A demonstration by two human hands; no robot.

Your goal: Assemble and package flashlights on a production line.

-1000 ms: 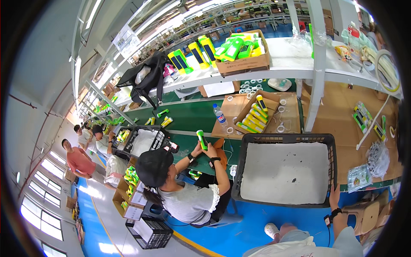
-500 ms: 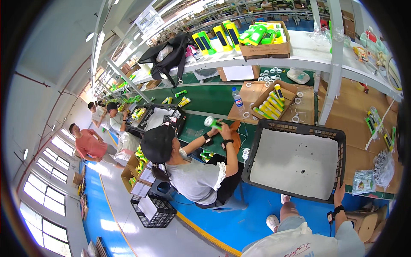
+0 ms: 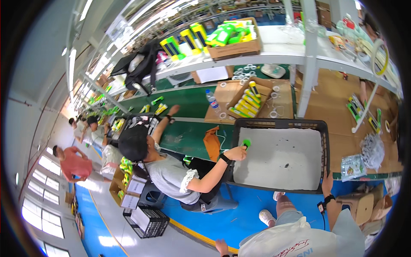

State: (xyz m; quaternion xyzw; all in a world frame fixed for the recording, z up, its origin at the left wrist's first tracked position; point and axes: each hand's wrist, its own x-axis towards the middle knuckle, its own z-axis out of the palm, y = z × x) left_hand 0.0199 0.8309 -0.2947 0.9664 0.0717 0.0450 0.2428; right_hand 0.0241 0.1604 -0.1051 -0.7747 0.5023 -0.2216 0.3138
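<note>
A large black plastic crate (image 3: 280, 123) with a grey sheet lining its bottom rests on the bench edge in front of me. My right hand (image 3: 327, 183) grips its near right corner, with a dark band and small device on the wrist. My left hand (image 3: 221, 247) shows only at the lower edge, away from the crate, its fingers apart and somewhat blurred, with nothing visible in it. Inside the crate's left side is a green-ended lamp (image 3: 246, 143), mostly hidden by a seated co-worker's hand (image 3: 236, 153). The co-worker's other hand (image 3: 174, 110) stretches over the green belt.
A cardboard box of yellow-green lamps (image 3: 251, 102) stands behind the crate, beside a water bottle (image 3: 211, 99). Overhead shelf (image 3: 274, 59) and its white post (image 3: 307, 81) rise beyond. The co-worker (image 3: 171, 175) sits left of the crate; a stool (image 3: 356, 204) stands at right.
The co-worker has brought the green-white lamp into the crate with one hand and stretched the other toward the belt. My left hand has come into view. The view has shifted, moving the scene leftward.
</note>
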